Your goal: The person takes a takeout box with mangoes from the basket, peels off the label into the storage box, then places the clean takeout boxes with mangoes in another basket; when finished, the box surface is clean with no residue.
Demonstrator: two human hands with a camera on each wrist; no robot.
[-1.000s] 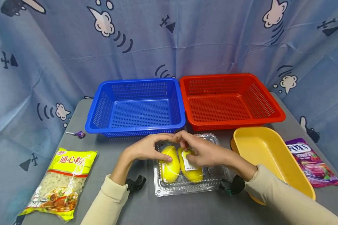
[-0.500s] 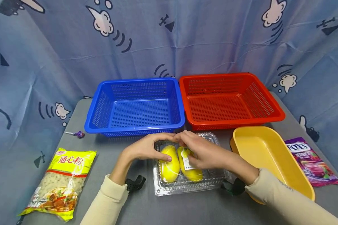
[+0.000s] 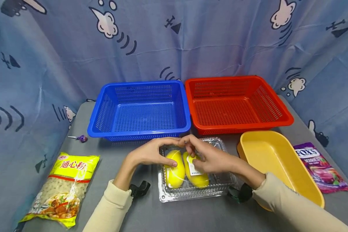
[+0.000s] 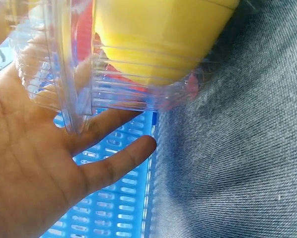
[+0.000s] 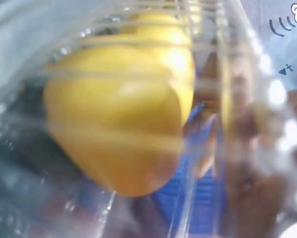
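Note:
Two yellow mangoes [image 3: 174, 175] lie side by side in a clear plastic clamshell box [image 3: 191, 194] on the table. A white label [image 3: 195, 168] shows over the right one. My left hand [image 3: 148, 152] holds the box from its left: the thumb rests over the left mango, the fingers reach along the far side. In the left wrist view, two fingers [image 4: 119, 161] stretch out beneath the ribbed box wall. My right hand [image 3: 211, 157] grips the box's far part with bent fingers, its thumb at the label. Both hands' fingertips meet at the far edge; their exact contact is hidden.
Behind the box stand a blue basket [image 3: 139, 132] and a red basket [image 3: 240, 124]. A yellow tub [image 3: 274, 154] is at the right, beside a purple FOX'S candy bag [image 3: 322, 167]. On the left lie a macaroni bag [image 3: 62, 190] and a lollipop [image 3: 82, 138].
Both hands stay almost in place at the box. The right hand's fingers and thumb shift slightly. The box and the mangoes have not visibly moved.

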